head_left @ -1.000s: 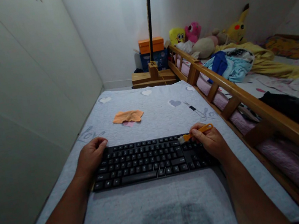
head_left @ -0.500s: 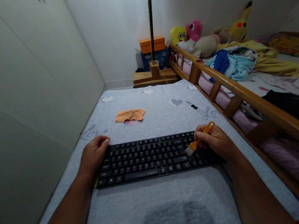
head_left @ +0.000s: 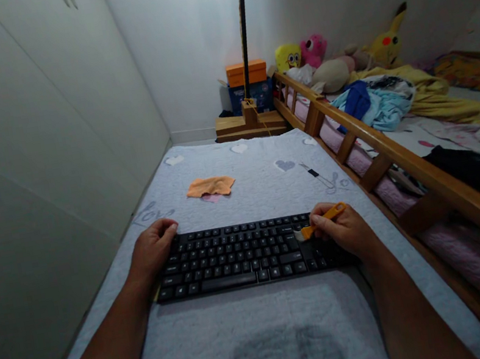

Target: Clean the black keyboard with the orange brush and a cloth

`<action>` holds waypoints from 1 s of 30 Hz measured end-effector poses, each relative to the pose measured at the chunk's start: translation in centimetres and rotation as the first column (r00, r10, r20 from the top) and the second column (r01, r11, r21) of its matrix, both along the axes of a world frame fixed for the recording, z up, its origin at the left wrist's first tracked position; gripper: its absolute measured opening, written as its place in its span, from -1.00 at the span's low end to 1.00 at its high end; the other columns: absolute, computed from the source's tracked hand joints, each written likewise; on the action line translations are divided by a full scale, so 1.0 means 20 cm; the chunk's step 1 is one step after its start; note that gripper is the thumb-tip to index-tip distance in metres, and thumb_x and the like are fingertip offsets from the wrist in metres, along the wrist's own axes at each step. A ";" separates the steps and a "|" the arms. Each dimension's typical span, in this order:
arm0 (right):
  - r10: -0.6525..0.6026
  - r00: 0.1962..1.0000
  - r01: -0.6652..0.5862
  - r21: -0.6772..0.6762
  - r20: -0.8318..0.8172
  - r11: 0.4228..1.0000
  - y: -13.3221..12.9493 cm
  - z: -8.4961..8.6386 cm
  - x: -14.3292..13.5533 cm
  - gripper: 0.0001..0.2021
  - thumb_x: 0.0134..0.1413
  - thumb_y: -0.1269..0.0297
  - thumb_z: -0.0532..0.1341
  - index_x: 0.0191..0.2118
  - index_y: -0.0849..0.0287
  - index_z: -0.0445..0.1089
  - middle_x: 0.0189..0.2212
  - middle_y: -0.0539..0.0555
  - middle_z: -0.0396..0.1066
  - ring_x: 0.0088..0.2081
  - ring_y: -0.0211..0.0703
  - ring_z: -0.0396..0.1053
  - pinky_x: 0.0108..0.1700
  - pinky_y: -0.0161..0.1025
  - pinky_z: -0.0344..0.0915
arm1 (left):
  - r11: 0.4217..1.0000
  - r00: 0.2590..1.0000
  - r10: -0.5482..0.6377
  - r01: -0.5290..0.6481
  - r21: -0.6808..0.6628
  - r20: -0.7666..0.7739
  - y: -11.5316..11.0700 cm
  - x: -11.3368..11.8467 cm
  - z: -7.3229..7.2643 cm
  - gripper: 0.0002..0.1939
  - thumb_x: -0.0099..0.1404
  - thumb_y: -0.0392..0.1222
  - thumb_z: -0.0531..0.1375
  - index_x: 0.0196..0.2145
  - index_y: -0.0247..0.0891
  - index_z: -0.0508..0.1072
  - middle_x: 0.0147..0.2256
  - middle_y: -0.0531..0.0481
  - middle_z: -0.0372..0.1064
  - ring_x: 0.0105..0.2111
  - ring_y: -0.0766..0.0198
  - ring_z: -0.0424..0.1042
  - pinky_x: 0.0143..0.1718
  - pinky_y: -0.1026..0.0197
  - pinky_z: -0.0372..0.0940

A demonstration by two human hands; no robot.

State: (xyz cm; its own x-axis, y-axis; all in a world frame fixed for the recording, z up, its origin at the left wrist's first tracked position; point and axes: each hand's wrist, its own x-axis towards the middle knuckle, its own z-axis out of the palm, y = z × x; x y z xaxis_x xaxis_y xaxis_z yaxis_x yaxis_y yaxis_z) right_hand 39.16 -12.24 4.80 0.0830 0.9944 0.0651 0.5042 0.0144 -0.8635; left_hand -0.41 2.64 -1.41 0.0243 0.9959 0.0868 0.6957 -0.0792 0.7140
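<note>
A black keyboard lies flat in front of me on a pale blue-grey quilted cover. Its upper left corner is gripped by my left hand, the thumb along the edge and the other fingers mostly hidden. My right hand is closed around a small brush with an orange handle, held over the keyboard's right part. The brush's pale bristles are at the keys near the backspace and enter area. Part of the number pad is hidden under my right hand.
Beyond the keyboard lie an orange cloth and a thin metal tool with a black band, perhaps tweezers. A wooden bed rail runs along the right. White cabinet doors stand at the left, and a wooden stand at the far end.
The brush in my right hand has shifted slightly up the keyboard, its handle now lying flatter. My left hand stays at the keyboard's left corner.
</note>
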 end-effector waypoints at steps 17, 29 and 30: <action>0.108 0.991 -0.118 -0.133 -0.080 0.984 -0.03 0.04 -0.01 -0.77 0.07 0.17 0.16 -0.49 0.18 0.38 -0.66 -0.02 0.35 -0.60 -0.26 0.30 -0.57 -0.37 0.18 | 1.000 1.000 0.013 -0.013 0.001 -0.002 -0.02 0.02 0.04 -0.68 0.18 0.08 0.12 -0.31 -0.20 0.50 -0.37 0.01 0.51 -0.34 0.13 0.45 -0.29 0.19 0.30; 0.144 0.979 -0.170 -0.184 -0.147 0.968 -0.05 0.06 -0.02 -0.79 0.00 0.18 0.18 -0.52 0.18 0.35 -0.68 -0.04 0.32 -0.64 -0.29 0.26 -0.62 -0.39 0.15 | 1.000 1.000 0.007 -0.007 -0.006 -0.021 -0.01 0.01 0.02 -0.65 0.19 0.11 0.13 -0.29 -0.20 0.50 -0.36 0.02 0.51 -0.33 0.14 0.46 -0.29 0.19 0.28; 0.150 0.977 -0.178 -0.190 -0.152 0.966 -0.05 0.06 -0.02 -0.80 0.00 0.18 0.18 -0.52 0.18 0.35 -0.68 -0.04 0.32 -0.65 -0.30 0.26 -0.62 -0.39 0.15 | 1.000 1.000 0.005 -0.005 -0.004 -0.020 -0.02 0.01 0.03 -0.65 0.19 0.11 0.13 -0.30 -0.20 0.50 -0.36 0.02 0.51 -0.34 0.14 0.46 -0.29 0.19 0.29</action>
State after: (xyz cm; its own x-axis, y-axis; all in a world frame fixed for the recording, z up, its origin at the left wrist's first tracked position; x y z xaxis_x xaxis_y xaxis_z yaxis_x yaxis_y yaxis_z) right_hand 38.82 -13.34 6.03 -0.0880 0.9865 -0.1382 0.3882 -0.0938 -0.9168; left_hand -0.14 2.33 -0.90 0.0215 0.9964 0.0825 0.7099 -0.0733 0.7005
